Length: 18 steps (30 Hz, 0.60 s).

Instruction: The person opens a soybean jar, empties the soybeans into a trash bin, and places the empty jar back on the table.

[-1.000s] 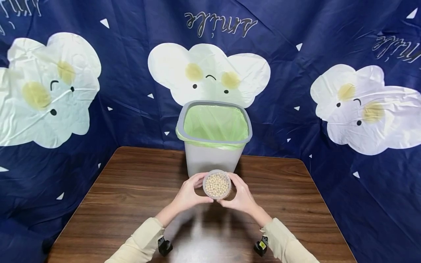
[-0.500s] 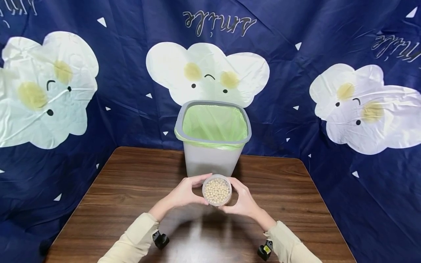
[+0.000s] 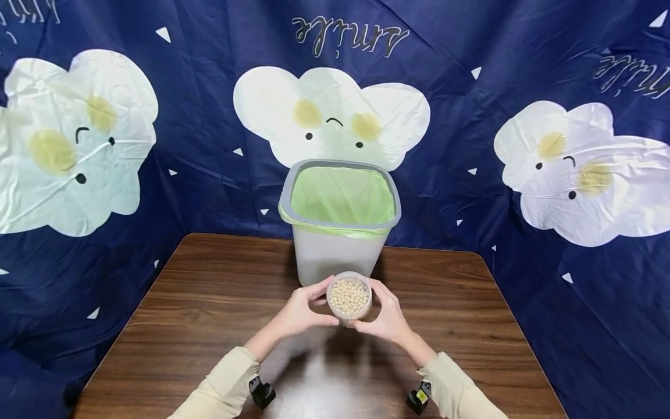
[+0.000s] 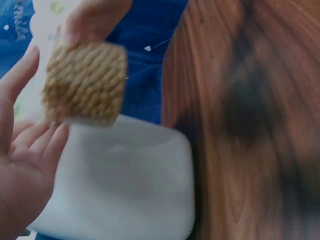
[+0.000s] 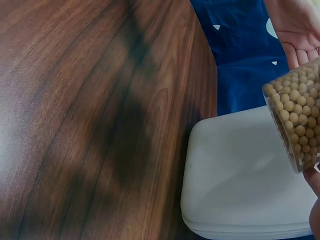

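Observation:
A clear round plastic jar (image 3: 349, 295) full of pale, round soybeans is held up over the table, in front of the bin. My right hand (image 3: 386, 314) grips it from the right, fingers at the far side and thumb at the near side. From the left, my left hand (image 3: 303, 308) spreads its thumb and fingers around the jar. In the left wrist view, the left fingertips (image 4: 60, 132) reach the jar's edge, while the thumb stands apart from it. The right wrist view shows the soybeans (image 5: 300, 112) through the jar's clear wall.
A light grey bin (image 3: 335, 256) with a green liner bag (image 3: 342, 195) stands at the back of the brown wooden table (image 3: 225, 291). Blue cloth (image 3: 450, 145) printed with white clouds hangs behind and at both sides.
The jar dips slightly toward me, then rises again and ends a little farther right, tilted to show more of its near side. Both hands move along with it.

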Tool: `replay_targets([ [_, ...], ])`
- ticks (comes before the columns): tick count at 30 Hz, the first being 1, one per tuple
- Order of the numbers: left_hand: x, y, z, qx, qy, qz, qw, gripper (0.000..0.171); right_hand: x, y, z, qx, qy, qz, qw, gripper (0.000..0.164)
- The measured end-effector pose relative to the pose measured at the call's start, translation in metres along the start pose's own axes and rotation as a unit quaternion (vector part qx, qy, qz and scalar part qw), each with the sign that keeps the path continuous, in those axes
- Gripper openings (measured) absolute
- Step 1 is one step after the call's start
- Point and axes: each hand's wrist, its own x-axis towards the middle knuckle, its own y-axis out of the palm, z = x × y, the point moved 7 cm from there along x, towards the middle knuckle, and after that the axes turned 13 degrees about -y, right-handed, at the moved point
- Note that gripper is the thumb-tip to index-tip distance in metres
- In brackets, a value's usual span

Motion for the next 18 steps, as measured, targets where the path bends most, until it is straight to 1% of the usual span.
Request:
replay_targets([
  [1, 0.001, -0.001, 0.003, 0.000, -0.002, 0.014, 0.9999, 0.078, 0.002, -0.002, 0.004, 0.014, 0.004, 0.002, 1.000, 0.078],
  [3, 0.002, -0.004, 0.003, 0.008, 0.006, 0.032, 0.9994, 0.076, 0.005, -0.005, 0.010, 0.034, 0.008, 0.011, 0.999, 0.077],
  [4, 0.003, -0.006, 0.002, 0.017, 0.013, 0.035, 0.9992, 0.076, 0.006, -0.005, 0.012, 0.043, 0.006, 0.017, 0.999, 0.077],
  [7, 0.004, -0.008, -0.001, 0.053, 0.019, 0.037, 0.9977, 0.077, 0.006, -0.003, 0.016, 0.074, 0.000, 0.040, 0.996, 0.076],
  [10, 0.004, -0.005, -0.004, 0.081, 0.010, 0.039, 0.9959, 0.078, 0.006, -0.001, 0.017, 0.090, -0.008, 0.055, 0.994, 0.075],
  [11, 0.003, -0.004, -0.006, 0.093, 0.006, 0.034, 0.9951, 0.078, 0.006, 0.000, 0.017, 0.089, -0.011, 0.056, 0.994, 0.075],
  [13, 0.000, -0.002, -0.013, 0.099, 0.007, 0.020, 0.9949, 0.076, 0.006, 0.000, 0.017, 0.076, -0.015, 0.052, 0.996, 0.076],
  [18, -0.007, 0.000, -0.032, 0.080, -0.002, -0.021, 0.9966, 0.073, 0.006, -0.002, 0.016, 0.046, 0.002, 0.035, 0.998, 0.077],
])
